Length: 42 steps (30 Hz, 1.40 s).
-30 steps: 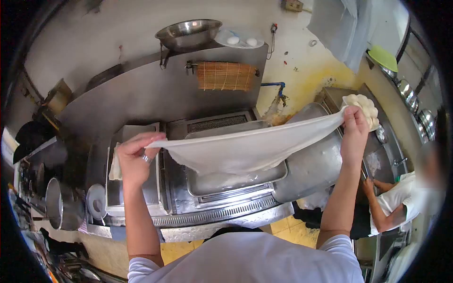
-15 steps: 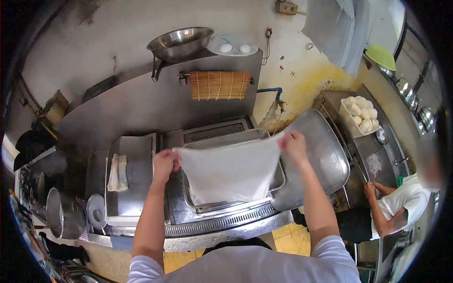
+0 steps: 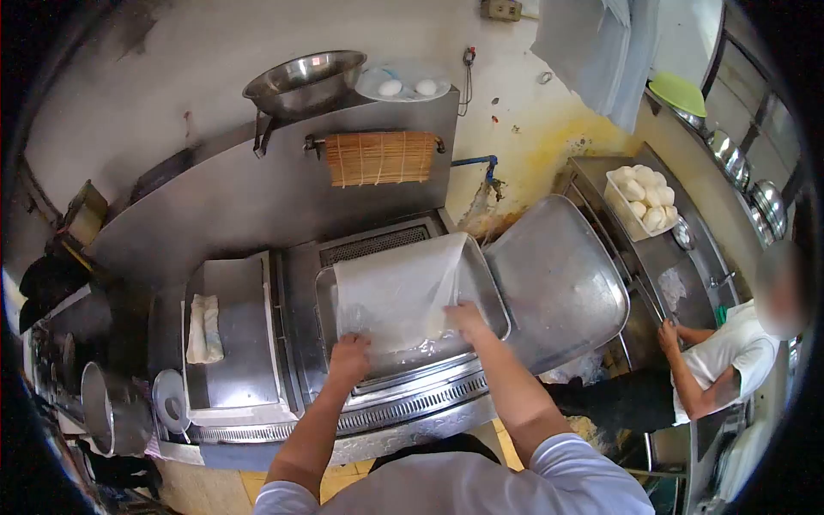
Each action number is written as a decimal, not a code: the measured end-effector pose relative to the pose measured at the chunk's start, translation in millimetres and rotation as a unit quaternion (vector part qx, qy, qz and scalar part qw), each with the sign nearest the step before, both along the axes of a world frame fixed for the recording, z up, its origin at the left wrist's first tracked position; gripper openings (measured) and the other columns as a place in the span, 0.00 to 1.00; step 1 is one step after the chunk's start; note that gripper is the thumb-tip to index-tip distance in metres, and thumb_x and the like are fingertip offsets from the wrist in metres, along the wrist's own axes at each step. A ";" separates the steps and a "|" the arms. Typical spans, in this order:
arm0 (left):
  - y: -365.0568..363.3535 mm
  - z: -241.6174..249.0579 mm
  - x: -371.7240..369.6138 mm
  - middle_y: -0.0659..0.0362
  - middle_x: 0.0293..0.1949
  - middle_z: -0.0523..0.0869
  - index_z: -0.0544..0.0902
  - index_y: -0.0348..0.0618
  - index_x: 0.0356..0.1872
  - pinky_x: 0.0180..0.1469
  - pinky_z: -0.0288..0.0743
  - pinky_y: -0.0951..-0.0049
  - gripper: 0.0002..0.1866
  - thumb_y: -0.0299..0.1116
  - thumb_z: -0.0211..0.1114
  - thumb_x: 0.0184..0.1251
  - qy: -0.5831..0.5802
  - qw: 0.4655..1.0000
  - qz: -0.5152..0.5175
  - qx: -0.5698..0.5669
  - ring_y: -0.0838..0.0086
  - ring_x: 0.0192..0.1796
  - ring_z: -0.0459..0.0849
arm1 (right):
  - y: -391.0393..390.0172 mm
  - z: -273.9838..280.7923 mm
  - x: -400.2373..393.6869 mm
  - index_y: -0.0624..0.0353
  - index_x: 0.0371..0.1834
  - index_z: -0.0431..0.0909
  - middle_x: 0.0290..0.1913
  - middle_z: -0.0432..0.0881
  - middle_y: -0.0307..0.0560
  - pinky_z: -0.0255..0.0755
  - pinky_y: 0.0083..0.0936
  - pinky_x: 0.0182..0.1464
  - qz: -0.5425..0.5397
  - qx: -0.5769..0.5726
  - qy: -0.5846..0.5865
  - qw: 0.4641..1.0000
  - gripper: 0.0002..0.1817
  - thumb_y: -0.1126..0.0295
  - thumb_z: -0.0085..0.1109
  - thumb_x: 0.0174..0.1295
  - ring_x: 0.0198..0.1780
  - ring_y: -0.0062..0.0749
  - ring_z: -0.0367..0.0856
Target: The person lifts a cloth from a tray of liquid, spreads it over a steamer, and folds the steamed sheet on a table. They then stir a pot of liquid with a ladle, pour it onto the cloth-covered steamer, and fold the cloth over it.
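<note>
A thin white cloth (image 3: 395, 287) lies spread over the inside of a shallow metal tray (image 3: 496, 302), with wet-looking patches near its front edge. My left hand (image 3: 350, 356) is at the cloth's front left corner, fingers bent down against it. At the front right, my right hand (image 3: 464, 319) has its fingers closed at the cloth's edge, where a fold runs up the right side. The fingertips of both hands are partly hidden, so the grip of the left one is unclear.
Left of the tray, a folded cloth (image 3: 204, 330) lies on a metal surface (image 3: 245, 369). A large metal lid (image 3: 562, 275) leans at the right. Further right, a person (image 3: 721, 369) stands by a counter with a basket of white round items (image 3: 642, 202).
Both hands have come down and toward me, and the cloth, held stretched up before, now lies in the tray. The whole view has shifted slightly.
</note>
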State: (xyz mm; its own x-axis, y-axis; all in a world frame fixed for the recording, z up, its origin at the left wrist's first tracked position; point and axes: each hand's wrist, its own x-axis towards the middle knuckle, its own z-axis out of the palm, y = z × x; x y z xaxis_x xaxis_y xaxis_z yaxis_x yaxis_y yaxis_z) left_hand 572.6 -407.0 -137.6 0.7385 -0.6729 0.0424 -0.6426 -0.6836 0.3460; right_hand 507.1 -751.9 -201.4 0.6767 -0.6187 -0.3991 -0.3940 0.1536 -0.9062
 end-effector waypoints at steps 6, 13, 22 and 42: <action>12.0 -12.0 4.9 0.50 0.47 0.88 0.89 0.48 0.44 0.57 0.81 0.54 0.15 0.34 0.66 0.54 -0.014 0.994 0.020 0.106 0.53 0.53 0.87 | 0.7 73.5 -30.6 0.66 0.48 0.84 0.42 0.89 0.67 0.81 0.48 0.51 0.015 -0.334 0.140 0.932 0.16 0.65 0.61 0.63 0.46 0.62 0.89; 14.7 -18.2 -2.9 0.48 0.48 0.89 0.89 0.42 0.39 0.55 0.83 0.52 0.11 0.32 0.66 0.56 0.034 0.995 0.019 0.090 0.50 0.51 0.89 | -7.8 93.6 -58.6 0.63 0.44 0.83 0.45 0.89 0.65 0.82 0.52 0.51 0.081 -0.465 0.277 0.837 0.13 0.66 0.58 0.64 0.47 0.60 0.89; 25.2 30.0 -37.5 0.51 0.37 0.89 0.90 0.44 0.33 0.49 0.82 0.52 0.07 0.36 0.71 0.59 0.000 0.997 0.014 -0.080 0.53 0.44 0.89 | 77.6 88.9 -94.7 0.63 0.36 0.87 0.43 0.88 0.63 0.79 0.49 0.54 0.323 -0.506 0.103 0.793 0.14 0.63 0.58 0.66 0.50 0.62 0.86; 71.7 8.3 -220.8 0.40 0.73 0.72 0.81 0.41 0.64 0.76 0.62 0.44 0.27 0.41 0.71 0.65 0.015 0.971 0.224 -0.080 0.42 0.75 0.68 | 110.4 -44.7 24.6 0.60 0.39 0.90 0.48 0.87 0.65 0.78 0.51 0.56 0.623 -0.429 0.136 0.640 0.22 0.53 0.54 0.62 0.53 0.59 0.86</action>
